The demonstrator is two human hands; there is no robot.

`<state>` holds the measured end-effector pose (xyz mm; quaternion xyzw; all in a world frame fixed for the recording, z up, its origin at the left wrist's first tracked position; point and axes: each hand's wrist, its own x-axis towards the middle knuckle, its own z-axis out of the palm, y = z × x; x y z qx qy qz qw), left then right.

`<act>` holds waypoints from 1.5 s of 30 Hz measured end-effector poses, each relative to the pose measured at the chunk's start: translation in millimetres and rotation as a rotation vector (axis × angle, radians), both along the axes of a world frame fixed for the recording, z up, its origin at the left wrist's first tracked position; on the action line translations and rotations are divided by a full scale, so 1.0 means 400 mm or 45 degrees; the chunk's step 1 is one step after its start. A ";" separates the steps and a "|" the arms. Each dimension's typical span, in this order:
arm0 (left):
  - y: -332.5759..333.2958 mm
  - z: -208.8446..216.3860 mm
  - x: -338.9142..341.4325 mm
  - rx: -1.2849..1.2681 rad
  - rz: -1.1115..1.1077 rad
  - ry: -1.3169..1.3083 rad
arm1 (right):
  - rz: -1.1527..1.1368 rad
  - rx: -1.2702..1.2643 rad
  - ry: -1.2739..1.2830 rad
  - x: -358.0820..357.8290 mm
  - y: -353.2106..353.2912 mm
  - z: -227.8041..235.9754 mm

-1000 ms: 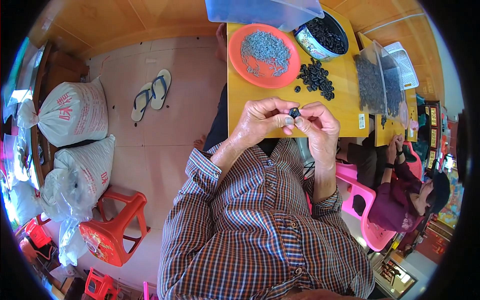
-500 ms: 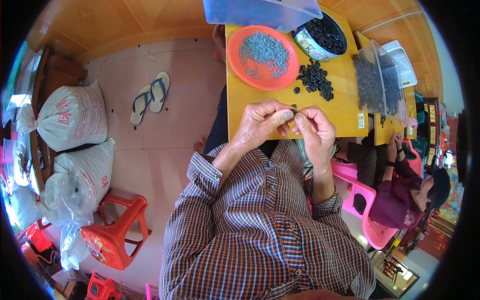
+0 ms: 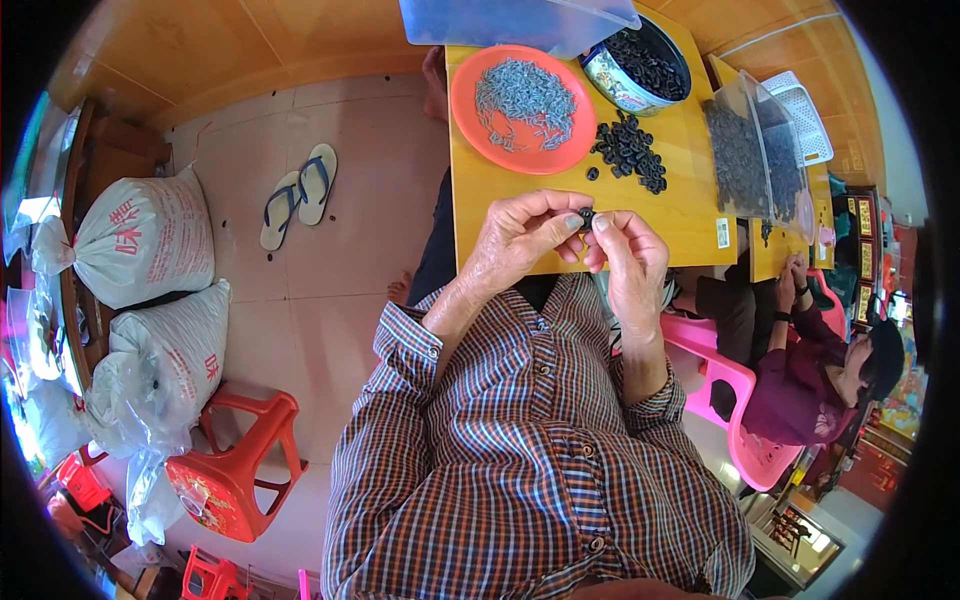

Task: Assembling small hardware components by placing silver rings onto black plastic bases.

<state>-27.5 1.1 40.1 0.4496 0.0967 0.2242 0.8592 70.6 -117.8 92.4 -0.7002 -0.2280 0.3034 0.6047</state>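
My left hand (image 3: 518, 243) and my right hand (image 3: 632, 254) meet just above the near edge of the yellow table (image 3: 690, 235). Between their thumbs and fingertips they pinch one small black ring-shaped part (image 3: 587, 216). Whether a metal pin is in it too, I cannot make out. Beyond my hands lies a loose pile of similar black parts (image 3: 632, 152), with one single part (image 3: 593, 174) apart on its near side. Left of the pile, an orange-red plate (image 3: 468, 130) bears many small silver-grey metal pins (image 3: 525, 92).
A round patterned tin (image 3: 618, 88) of black parts stands behind the pile. A translucent blue bin (image 3: 510, 25) sits at the far edge. To the right are a clear box (image 3: 742, 165), a white basket (image 3: 805, 125) and a seated person (image 3: 800, 390). A red stool (image 3: 235, 470) and sacks stand left.
My fingertips have shifted slightly, and the black part between them shows more fully now. The view has moved a little; the plate, pile and tin lie as before.
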 end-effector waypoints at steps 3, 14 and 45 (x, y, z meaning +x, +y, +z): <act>-0.001 0.001 -0.002 -0.018 0.013 0.015 | 0.014 0.023 0.020 -0.003 0.001 0.006; -0.005 -0.005 0.005 -0.008 0.030 -0.092 | 0.091 0.140 -0.459 -0.025 0.004 0.009; 0.017 -0.051 0.007 0.043 0.044 -0.121 | 0.080 0.102 -1.015 -0.020 0.008 -0.032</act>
